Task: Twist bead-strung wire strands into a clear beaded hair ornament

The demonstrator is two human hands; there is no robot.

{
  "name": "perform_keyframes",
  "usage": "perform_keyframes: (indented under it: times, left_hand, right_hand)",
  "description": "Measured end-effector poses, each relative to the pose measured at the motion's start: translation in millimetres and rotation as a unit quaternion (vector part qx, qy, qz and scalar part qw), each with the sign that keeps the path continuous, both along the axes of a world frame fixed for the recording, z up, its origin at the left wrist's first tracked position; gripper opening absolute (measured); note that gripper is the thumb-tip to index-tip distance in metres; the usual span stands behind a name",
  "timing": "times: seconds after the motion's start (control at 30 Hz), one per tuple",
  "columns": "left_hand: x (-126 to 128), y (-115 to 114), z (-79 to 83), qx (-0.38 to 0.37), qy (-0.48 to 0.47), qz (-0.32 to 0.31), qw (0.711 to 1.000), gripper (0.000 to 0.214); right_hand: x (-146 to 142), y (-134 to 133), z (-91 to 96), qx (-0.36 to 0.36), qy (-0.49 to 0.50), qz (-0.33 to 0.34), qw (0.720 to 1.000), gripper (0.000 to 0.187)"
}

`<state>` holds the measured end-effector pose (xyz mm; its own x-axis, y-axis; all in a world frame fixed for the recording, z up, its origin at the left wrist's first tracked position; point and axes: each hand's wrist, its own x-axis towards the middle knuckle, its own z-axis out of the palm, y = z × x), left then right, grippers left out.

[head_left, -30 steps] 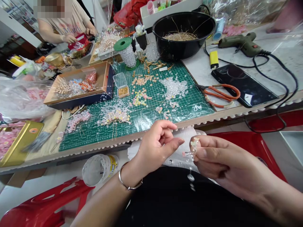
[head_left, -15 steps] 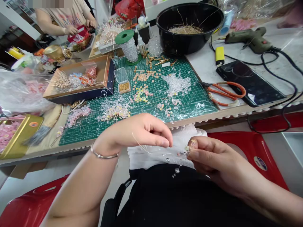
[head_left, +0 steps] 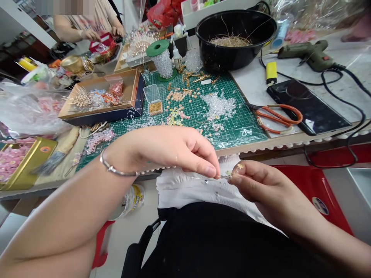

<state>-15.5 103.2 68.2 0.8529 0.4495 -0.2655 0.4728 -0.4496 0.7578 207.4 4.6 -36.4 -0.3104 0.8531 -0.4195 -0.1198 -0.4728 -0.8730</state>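
Note:
My left hand (head_left: 188, 150), a silver bangle on its wrist, is closed with thumb and forefinger pinched on thin wire beside the right fingertips. My right hand (head_left: 261, 183) pinches a small beaded wire piece (head_left: 228, 173) with pale yellow and green flower-shaped beads; much of it is hidden by the fingers. A clear bead (head_left: 206, 182) hangs just below the left fingertips, over the white cloth (head_left: 185, 191) on my lap. Beyond the hands, clear beads (head_left: 220, 105) and small pastel flower beads (head_left: 175, 116) lie loose on the green cutting mat (head_left: 246, 119).
Orange-handled scissors (head_left: 279, 116), a black phone (head_left: 308, 106) and a glue gun (head_left: 307, 54) lie at right. A black basin (head_left: 234, 50), a bead spool (head_left: 162, 61) and an open box (head_left: 101, 110) stand farther back. Another person (head_left: 87, 27) works at far left.
My left hand has moved right and its fingertips have come together beside the right hand's. The right hand still pinches the beaded piece. The view has shifted slightly.

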Motion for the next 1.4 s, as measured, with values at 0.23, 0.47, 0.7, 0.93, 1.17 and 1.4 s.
perform_keyframes:
  times: [0.23, 0.47, 0.7, 0.93, 1.17, 1.4]
  left_hand:
    - [35, -84, -30.1, 0.332, -0.04, 0.148, 0.931, 0.019]
    - [33, -100, -63.6, 0.52, -0.021, 0.108, 0.847, 0.024]
    - [28, -98, -65.7, 0.443, -0.053, 0.116, 0.887, 0.026]
    - [16, -106, -43.1, 0.379, -0.086, 0.224, 0.894, 0.025]
    - [11, -90, -29.8, 0.264, -0.116, 0.362, 0.887, 0.01]
    - [29, -78, -49.1, -0.085, -0.102, 0.337, 0.932, 0.008]
  right_hand:
    - [-6, 7, 8.3, -0.009, 0.052, -0.083, 0.995, 0.032]
    - [-8, 4, 18.3, -0.059, 0.111, -0.085, 0.988, 0.038]
    - [-8, 4, 15.4, -0.074, 0.118, -0.068, 0.988, 0.032]
    - [-8, 3, 17.2, -0.077, 0.123, -0.058, 0.988, 0.039]
    - [-7, 2, 16.0, -0.067, 0.097, -0.029, 0.993, 0.038]
    - [-1, 1, 14.7, -0.066, 0.031, -0.003, 0.997, 0.041]
